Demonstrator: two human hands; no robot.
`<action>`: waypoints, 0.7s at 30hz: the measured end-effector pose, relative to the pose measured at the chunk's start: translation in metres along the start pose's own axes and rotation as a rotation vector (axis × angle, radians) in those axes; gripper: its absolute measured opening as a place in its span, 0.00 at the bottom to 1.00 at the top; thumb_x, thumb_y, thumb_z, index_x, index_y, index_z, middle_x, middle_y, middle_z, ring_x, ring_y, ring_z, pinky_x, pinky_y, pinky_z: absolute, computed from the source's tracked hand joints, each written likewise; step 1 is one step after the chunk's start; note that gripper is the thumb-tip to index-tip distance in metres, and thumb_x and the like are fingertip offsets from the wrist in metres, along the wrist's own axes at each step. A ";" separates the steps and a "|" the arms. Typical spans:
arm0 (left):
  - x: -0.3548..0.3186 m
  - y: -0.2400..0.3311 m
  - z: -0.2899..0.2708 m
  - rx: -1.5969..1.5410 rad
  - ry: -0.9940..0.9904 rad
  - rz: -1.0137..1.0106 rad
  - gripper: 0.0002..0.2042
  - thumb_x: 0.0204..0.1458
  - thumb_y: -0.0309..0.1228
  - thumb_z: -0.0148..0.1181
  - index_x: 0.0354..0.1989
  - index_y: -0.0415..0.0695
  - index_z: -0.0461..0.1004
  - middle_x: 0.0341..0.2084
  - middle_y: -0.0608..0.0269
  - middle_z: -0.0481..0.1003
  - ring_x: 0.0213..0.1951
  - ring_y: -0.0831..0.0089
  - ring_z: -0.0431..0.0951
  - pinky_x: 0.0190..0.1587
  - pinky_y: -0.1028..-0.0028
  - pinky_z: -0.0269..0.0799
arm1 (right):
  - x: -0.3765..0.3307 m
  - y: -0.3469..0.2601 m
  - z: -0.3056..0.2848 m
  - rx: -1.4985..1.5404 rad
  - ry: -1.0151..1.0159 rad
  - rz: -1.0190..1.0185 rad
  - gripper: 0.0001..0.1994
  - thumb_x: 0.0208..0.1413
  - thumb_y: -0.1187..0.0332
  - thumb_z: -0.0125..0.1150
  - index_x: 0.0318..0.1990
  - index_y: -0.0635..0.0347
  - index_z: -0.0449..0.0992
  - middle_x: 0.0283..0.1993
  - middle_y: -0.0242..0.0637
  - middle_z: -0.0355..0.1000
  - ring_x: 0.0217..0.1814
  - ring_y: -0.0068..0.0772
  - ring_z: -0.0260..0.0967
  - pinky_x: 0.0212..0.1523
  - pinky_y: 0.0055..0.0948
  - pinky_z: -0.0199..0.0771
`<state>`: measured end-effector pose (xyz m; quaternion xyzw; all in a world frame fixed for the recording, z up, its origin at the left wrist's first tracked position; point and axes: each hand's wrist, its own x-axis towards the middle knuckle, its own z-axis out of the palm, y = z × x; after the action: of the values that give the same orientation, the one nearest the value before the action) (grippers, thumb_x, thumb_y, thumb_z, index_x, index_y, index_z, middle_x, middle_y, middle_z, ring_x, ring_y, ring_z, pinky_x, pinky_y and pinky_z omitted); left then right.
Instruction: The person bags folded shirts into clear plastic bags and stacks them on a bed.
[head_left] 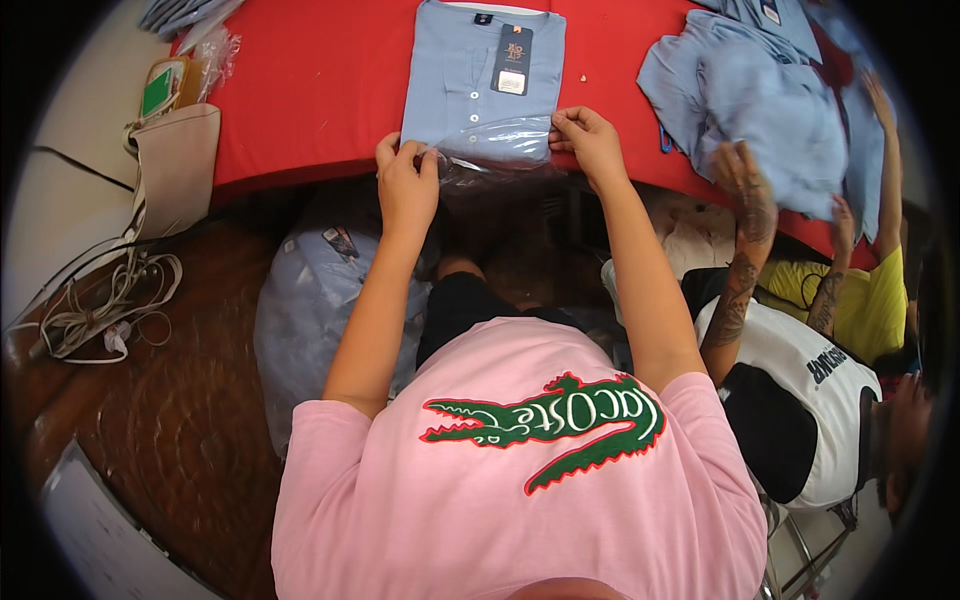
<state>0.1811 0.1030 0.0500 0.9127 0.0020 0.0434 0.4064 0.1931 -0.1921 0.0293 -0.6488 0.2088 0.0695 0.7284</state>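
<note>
A folded light blue shirt [440, 85] lies face up in front of me on the red-covered table [300, 110], with a dark hang tag [512, 58] on its chest. The near end of the shirt is inside a clear plastic bag [505, 140], whose closed end hangs at the table's edge. My left hand [408, 185] pinches the bag at the shirt's near left corner. On the right side, my right hand [592, 145] has thumb and fingers closed on the bag's edge beside the shirt.
Beside my left leg stands a large clear bag of packed shirts [325, 290]. Cables [100, 300] lie tangled at far left. On the right, co-workers' blurred hands [745, 185] handle a pile of blue shirts [760, 110]. A beige box-like thing [175, 160] stands against the table's left end.
</note>
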 end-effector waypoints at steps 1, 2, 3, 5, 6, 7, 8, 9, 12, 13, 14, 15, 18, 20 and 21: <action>0.002 0.000 0.000 -0.019 0.005 0.017 0.09 0.60 0.33 0.65 0.38 0.39 0.79 0.46 0.47 0.75 0.45 0.46 0.78 0.52 0.55 0.73 | -0.004 0.001 0.002 -0.004 0.009 -0.006 0.07 0.68 0.71 0.64 0.46 0.67 0.80 0.37 0.35 0.79 0.38 0.24 0.79 0.39 0.25 0.83; 0.004 -0.001 -0.003 -0.032 -0.039 0.048 0.09 0.61 0.33 0.65 0.38 0.39 0.78 0.43 0.48 0.75 0.44 0.47 0.78 0.50 0.55 0.73 | -0.007 0.002 0.003 -0.007 0.018 -0.013 0.07 0.69 0.71 0.64 0.46 0.67 0.80 0.36 0.35 0.79 0.37 0.24 0.78 0.40 0.25 0.82; 0.008 -0.003 -0.007 -0.045 -0.084 0.079 0.09 0.61 0.32 0.64 0.37 0.38 0.77 0.41 0.49 0.75 0.42 0.47 0.78 0.48 0.56 0.73 | -0.010 0.003 0.004 -0.010 0.029 -0.020 0.07 0.69 0.71 0.64 0.46 0.68 0.79 0.36 0.35 0.79 0.37 0.24 0.78 0.40 0.25 0.82; 0.010 -0.002 -0.015 -0.080 -0.169 0.121 0.09 0.61 0.31 0.63 0.37 0.38 0.75 0.37 0.51 0.74 0.39 0.49 0.77 0.45 0.57 0.73 | -0.014 0.007 0.004 -0.018 0.029 -0.039 0.07 0.69 0.71 0.64 0.46 0.68 0.79 0.36 0.35 0.79 0.36 0.24 0.78 0.40 0.25 0.82; 0.011 -0.003 -0.020 -0.096 -0.201 0.129 0.08 0.61 0.30 0.63 0.36 0.37 0.74 0.36 0.51 0.74 0.38 0.50 0.77 0.44 0.58 0.72 | -0.017 0.009 0.004 -0.022 0.030 -0.049 0.07 0.69 0.71 0.63 0.46 0.68 0.79 0.35 0.35 0.79 0.36 0.24 0.78 0.40 0.25 0.81; 0.011 -0.006 -0.025 -0.113 -0.230 0.138 0.08 0.61 0.30 0.62 0.36 0.37 0.74 0.34 0.52 0.73 0.37 0.50 0.77 0.43 0.59 0.72 | -0.021 0.010 0.004 -0.030 0.028 -0.037 0.07 0.69 0.71 0.64 0.46 0.68 0.79 0.35 0.35 0.79 0.36 0.23 0.78 0.40 0.25 0.81; 0.009 -0.012 -0.029 -0.113 -0.263 0.137 0.07 0.62 0.29 0.62 0.37 0.37 0.75 0.34 0.52 0.74 0.37 0.51 0.76 0.41 0.61 0.72 | -0.027 0.010 0.005 -0.038 0.026 -0.026 0.07 0.68 0.71 0.64 0.46 0.68 0.80 0.35 0.35 0.79 0.36 0.23 0.78 0.39 0.25 0.81; 0.005 -0.015 -0.032 -0.116 -0.312 0.122 0.07 0.61 0.29 0.63 0.38 0.37 0.77 0.35 0.53 0.74 0.37 0.52 0.77 0.42 0.61 0.72 | -0.033 0.010 0.005 -0.047 0.023 -0.015 0.07 0.68 0.71 0.64 0.45 0.67 0.80 0.35 0.35 0.79 0.36 0.23 0.78 0.39 0.25 0.81; -0.010 -0.028 -0.049 -0.045 -0.337 0.199 0.07 0.59 0.30 0.65 0.39 0.40 0.82 0.37 0.54 0.76 0.38 0.53 0.78 0.44 0.61 0.74 | -0.061 0.021 0.004 -0.128 0.045 -0.084 0.06 0.67 0.72 0.65 0.44 0.67 0.81 0.34 0.34 0.79 0.35 0.22 0.78 0.37 0.25 0.80; -0.014 -0.033 -0.051 0.018 -0.264 0.312 0.07 0.58 0.31 0.66 0.39 0.40 0.84 0.38 0.55 0.77 0.39 0.53 0.78 0.44 0.61 0.74 | -0.071 0.017 0.006 -0.229 0.062 -0.080 0.06 0.66 0.72 0.66 0.43 0.68 0.82 0.34 0.34 0.79 0.35 0.22 0.78 0.36 0.24 0.80; -0.018 -0.038 -0.053 0.081 -0.189 0.425 0.07 0.57 0.31 0.67 0.39 0.41 0.86 0.39 0.55 0.78 0.39 0.53 0.78 0.45 0.61 0.75 | -0.080 0.009 0.009 -0.329 0.079 -0.076 0.06 0.66 0.72 0.66 0.43 0.68 0.82 0.34 0.34 0.79 0.35 0.22 0.78 0.35 0.23 0.80; -0.023 -0.042 -0.055 0.105 -0.179 0.403 0.07 0.56 0.31 0.68 0.39 0.41 0.86 0.39 0.55 0.78 0.39 0.53 0.78 0.46 0.61 0.75 | -0.086 0.005 0.011 -0.428 0.097 -0.071 0.06 0.65 0.73 0.66 0.42 0.68 0.83 0.33 0.34 0.79 0.34 0.22 0.78 0.35 0.23 0.79; -0.025 -0.039 -0.048 0.107 -0.164 0.355 0.08 0.55 0.31 0.69 0.39 0.42 0.87 0.39 0.54 0.80 0.40 0.53 0.80 0.47 0.60 0.75 | -0.089 0.005 0.010 -0.226 0.150 -0.060 0.06 0.63 0.74 0.67 0.41 0.68 0.84 0.34 0.35 0.81 0.34 0.23 0.80 0.32 0.22 0.80; -0.022 -0.027 -0.043 0.034 -0.190 0.320 0.08 0.55 0.30 0.68 0.40 0.42 0.87 0.39 0.53 0.81 0.40 0.52 0.81 0.46 0.60 0.76 | -0.084 0.010 0.004 -0.140 0.181 -0.057 0.06 0.62 0.74 0.67 0.43 0.68 0.84 0.35 0.38 0.82 0.34 0.25 0.82 0.31 0.22 0.81; -0.025 -0.015 -0.044 0.061 -0.215 0.238 0.08 0.55 0.30 0.69 0.40 0.41 0.87 0.37 0.51 0.81 0.39 0.50 0.83 0.45 0.61 0.76 | -0.083 0.008 0.006 -0.091 0.228 -0.048 0.06 0.62 0.74 0.67 0.43 0.68 0.84 0.36 0.39 0.82 0.34 0.27 0.83 0.31 0.24 0.82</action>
<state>0.1530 0.1441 0.0662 0.9177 -0.1483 -0.0070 0.3684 0.1163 -0.1708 0.0555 -0.6895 0.2715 -0.0127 0.6713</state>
